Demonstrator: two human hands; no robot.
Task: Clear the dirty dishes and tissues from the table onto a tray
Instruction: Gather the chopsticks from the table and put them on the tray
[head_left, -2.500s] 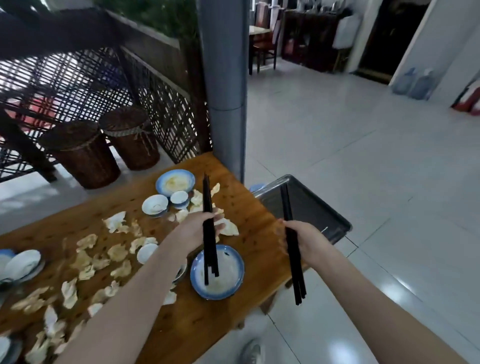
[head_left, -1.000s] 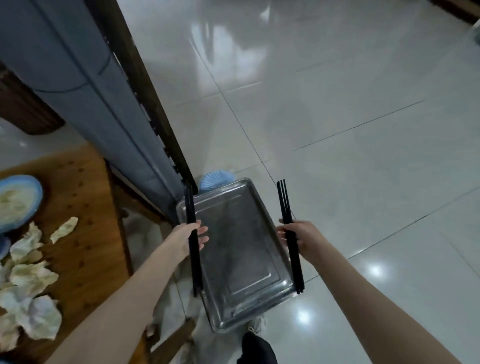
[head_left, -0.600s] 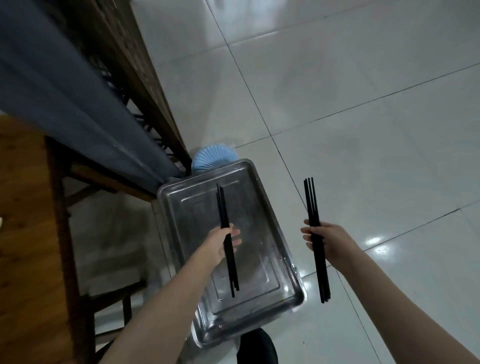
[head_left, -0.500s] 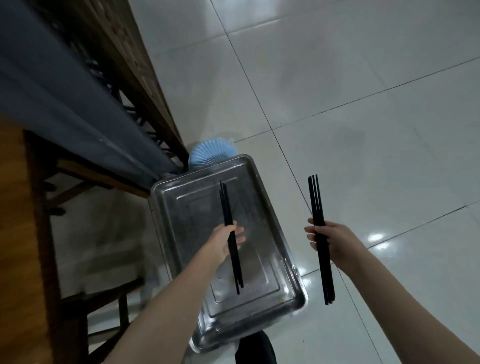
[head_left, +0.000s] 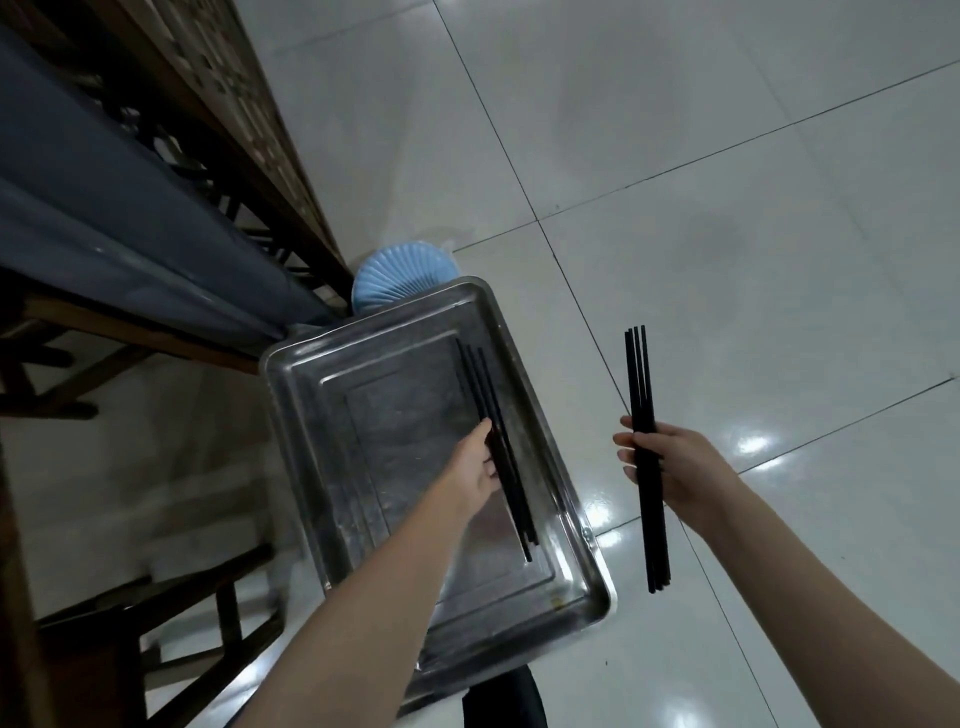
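Tiled floor (head_left: 675, 156) — tray (head_left: 405, 426) partly behind forearm (head_left: 363, 597)

A: Where is the steel tray (head_left: 317, 415)?

B: Over the tile floor (head_left: 727, 182), with its far left corner against a grey pillar (head_left: 130, 208). What carries the tray is hidden.

A: And the hands?

B: The left hand (head_left: 475, 462) is over the tray's right half, fingers curled round black chopsticks (head_left: 485, 389) that run lengthwise along the tray's right side. I cannot tell whether they touch the metal.

A: The other?

B: The right hand (head_left: 670, 462) is right of the tray, over the floor. It grips a second bundle of chopsticks (head_left: 640, 374) near mid-length.

A: Anything else by the tray?

B: A pale blue pleated object (head_left: 400, 275) shows just beyond its far edge.
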